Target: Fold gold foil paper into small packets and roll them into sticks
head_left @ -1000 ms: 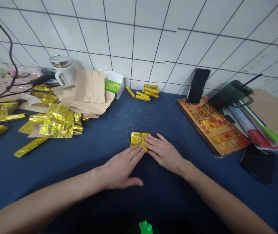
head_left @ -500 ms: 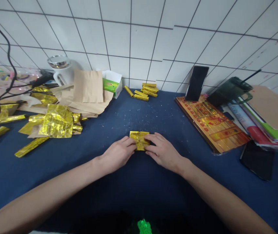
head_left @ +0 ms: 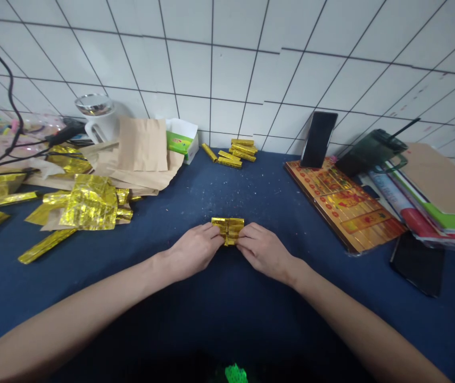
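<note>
A small folded piece of gold foil paper [head_left: 228, 227] lies on the dark blue table, creased down its middle. My left hand [head_left: 197, 247] pinches its left edge, with thumb and fingers closed. At the right edge my right hand [head_left: 266, 250] grips it in the same way, fingers bent together. The fingertips cover both side edges of the foil. Beyond it, near the wall, several slim folded gold strips [head_left: 235, 153] lie in a loose group.
At left, crumpled gold foil sheets [head_left: 89, 202] and brown paper [head_left: 143, 146] lie before a white mug [head_left: 99, 119]. At right are an orange patterned box [head_left: 342, 202], an upright phone [head_left: 319, 139], a dark cup [head_left: 371, 151], stacked notebooks [head_left: 443, 186] and a black phone [head_left: 419, 263].
My right hand's fingers have drawn back from the top of the foil to its right edge and curled closed. The left hand keeps its hold. The view has shifted slightly.
</note>
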`<state>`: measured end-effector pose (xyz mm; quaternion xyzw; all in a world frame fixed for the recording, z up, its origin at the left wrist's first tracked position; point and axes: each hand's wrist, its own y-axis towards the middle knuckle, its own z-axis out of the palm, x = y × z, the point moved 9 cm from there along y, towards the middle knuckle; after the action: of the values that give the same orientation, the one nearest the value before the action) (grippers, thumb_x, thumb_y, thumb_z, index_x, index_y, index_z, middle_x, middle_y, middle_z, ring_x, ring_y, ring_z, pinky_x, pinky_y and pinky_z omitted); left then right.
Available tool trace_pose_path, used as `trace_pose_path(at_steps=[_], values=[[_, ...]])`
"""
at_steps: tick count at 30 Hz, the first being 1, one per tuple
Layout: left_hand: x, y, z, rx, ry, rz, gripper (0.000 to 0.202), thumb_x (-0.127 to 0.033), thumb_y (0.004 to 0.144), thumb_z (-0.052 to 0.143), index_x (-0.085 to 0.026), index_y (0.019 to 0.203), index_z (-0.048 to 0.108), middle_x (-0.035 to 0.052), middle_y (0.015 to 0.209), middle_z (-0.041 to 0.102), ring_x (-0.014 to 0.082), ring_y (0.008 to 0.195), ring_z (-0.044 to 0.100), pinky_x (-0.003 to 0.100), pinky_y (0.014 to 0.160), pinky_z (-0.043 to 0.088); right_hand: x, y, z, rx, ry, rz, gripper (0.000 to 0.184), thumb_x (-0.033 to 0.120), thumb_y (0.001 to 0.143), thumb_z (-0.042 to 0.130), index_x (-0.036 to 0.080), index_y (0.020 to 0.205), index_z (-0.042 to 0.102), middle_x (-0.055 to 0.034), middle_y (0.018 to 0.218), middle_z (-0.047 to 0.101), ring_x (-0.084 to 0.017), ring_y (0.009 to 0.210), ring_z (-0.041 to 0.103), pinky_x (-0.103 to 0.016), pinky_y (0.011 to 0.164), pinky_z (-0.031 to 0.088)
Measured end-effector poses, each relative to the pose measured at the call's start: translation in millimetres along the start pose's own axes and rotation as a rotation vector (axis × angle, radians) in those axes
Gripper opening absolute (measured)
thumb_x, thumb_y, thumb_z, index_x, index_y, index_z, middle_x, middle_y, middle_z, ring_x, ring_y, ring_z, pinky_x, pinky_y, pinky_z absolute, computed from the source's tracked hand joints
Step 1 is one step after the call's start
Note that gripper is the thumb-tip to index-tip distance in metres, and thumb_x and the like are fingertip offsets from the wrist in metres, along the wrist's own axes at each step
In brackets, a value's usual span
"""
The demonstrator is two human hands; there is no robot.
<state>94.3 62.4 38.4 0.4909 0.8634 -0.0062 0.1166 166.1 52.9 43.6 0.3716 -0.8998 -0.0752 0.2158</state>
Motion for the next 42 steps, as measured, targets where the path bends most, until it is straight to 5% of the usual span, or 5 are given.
trace_pose_path(at_steps=[9, 19, 30, 42], values=[[20.8, 6.5, 3.1, 0.040, -0.226, -0.113, 0.021, -0.006, 0.082, 0.043, -0.015, 0.089, 0.060, 0.0044, 0.088, 0.061, 0.0166, 0.089, 0.057, 0.030, 0.080, 0.047, -10.2, 2.3, 1.6, 0.005, 0.059, 0.088, 0.017, 0.010, 0.085, 0.043, 0.016, 0.085, 0.059, -0.0051, 0.081, 0.062, -0.017, 0.077, 0.052, -0.033, 0.073, 0.045], [29.4, 2.3, 4.4, 0.083, -0.170, -0.234, 0.013, -0.012, 0.082, 0.045, -0.017, 0.086, 0.056, 0.0052, 0.084, 0.063, 0.0208, 0.078, 0.061, 0.033, 0.069, 0.048, -10.5, 5.5, 5.1, 0.030, -0.004, 0.056, 0.021, 0.011, 0.086, 0.041, 0.015, 0.078, 0.060, -0.0048, 0.075, 0.059, -0.016, 0.070, 0.047, -0.032, 0.068, 0.043], [24.5, 4.4, 7.0, 0.070, -0.057, -0.226, 0.012, -0.011, 0.081, 0.043, -0.015, 0.084, 0.054, 0.0057, 0.081, 0.060, 0.0201, 0.074, 0.059, 0.034, 0.070, 0.047, -5.6, -1.4, 4.1, 0.018, -0.052, 0.026, 0.022, 0.016, 0.088, 0.040, 0.016, 0.096, 0.061, -0.0065, 0.082, 0.057, -0.018, 0.078, 0.049, -0.033, 0.070, 0.045], [20.7, -1.7, 4.7, 0.005, -0.052, -0.160, 0.017, -0.005, 0.081, 0.040, -0.015, 0.085, 0.053, 0.0058, 0.086, 0.051, 0.0170, 0.080, 0.052, 0.029, 0.072, 0.046, 0.5, -1.1, 1.5, 0.032, -0.067, 0.009, 0.025, 0.015, 0.088, 0.040, 0.016, 0.084, 0.064, -0.0075, 0.081, 0.055, -0.017, 0.078, 0.047, -0.031, 0.068, 0.048]])
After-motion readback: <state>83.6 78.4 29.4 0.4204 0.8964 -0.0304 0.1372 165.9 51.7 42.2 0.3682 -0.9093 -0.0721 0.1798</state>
